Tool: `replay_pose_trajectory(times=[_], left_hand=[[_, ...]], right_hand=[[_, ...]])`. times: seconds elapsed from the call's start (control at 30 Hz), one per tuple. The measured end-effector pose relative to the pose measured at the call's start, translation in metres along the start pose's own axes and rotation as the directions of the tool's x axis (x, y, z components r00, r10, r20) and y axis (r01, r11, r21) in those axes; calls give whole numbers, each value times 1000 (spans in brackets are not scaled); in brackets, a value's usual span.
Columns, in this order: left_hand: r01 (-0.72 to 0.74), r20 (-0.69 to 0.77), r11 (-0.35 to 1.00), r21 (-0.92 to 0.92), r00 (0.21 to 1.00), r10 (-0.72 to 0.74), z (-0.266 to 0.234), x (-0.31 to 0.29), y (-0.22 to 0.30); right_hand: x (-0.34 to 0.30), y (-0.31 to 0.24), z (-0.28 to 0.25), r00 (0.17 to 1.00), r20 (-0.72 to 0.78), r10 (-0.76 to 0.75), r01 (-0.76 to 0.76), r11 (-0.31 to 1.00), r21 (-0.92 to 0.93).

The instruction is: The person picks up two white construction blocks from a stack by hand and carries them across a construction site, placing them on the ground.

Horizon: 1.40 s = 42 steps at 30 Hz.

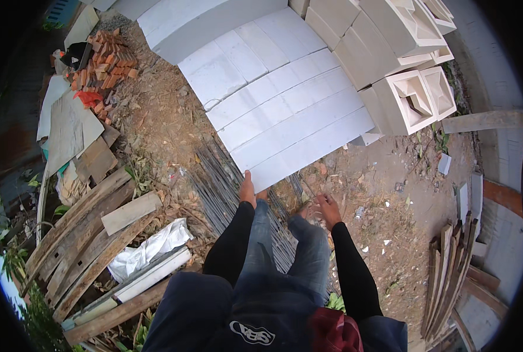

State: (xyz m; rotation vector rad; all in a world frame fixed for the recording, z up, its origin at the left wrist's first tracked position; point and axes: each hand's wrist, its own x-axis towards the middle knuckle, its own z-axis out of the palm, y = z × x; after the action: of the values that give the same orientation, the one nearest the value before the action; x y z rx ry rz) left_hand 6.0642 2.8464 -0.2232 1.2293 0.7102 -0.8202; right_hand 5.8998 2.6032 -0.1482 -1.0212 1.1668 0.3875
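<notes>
Pale grey lightweight concrete blocks [297, 97] lie side by side in rows in front of me. My left hand [248, 190] is at the near left corner of the closest block [308, 146], its thumb against the end and its other fingers partly hidden. It looks closed around that corner. My right hand [328, 210] is apart from the blocks, beside my right knee, with its fingers bent but spread and nothing clearly visible in them. Beneath my legs, a bundle of thin grey rods [214, 185] lies on the dirt.
Hollow cream-coloured vent blocks [411, 102] are stacked at the far right. Red bricks [106, 61] are piled at the far left. Old curved planks [91, 217] and a white sheet [150, 249] lie at the left; more boards [449, 276] lean at the right.
</notes>
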Motion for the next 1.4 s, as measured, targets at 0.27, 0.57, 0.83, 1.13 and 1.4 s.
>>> replay_pose_trajectory(times=[0.27, 0.57, 0.83, 1.13, 1.4], left_hand=[[91, -290, 992, 90, 955, -61, 53, -21, 8], [257, -173, 966, 22, 953, -250, 22, -57, -72], [209, -120, 845, 492, 978, -171, -20, -56, -57], [-23, -155, 998, 50, 987, 31, 3, 43, 73], [-61, -117, 996, 64, 991, 68, 12, 52, 46]], right_hand=[[99, -22, 57, 933, -329, -143, 154, 988, 9], [125, -31, 98, 666, -696, -268, 351, 936, -25], [93, -77, 121, 578, -812, 84, -238, 969, -70], [100, -5, 54, 661, -740, -123, 74, 992, -99], [25, 40, -35, 654, -690, -312, -70, 882, -465]])
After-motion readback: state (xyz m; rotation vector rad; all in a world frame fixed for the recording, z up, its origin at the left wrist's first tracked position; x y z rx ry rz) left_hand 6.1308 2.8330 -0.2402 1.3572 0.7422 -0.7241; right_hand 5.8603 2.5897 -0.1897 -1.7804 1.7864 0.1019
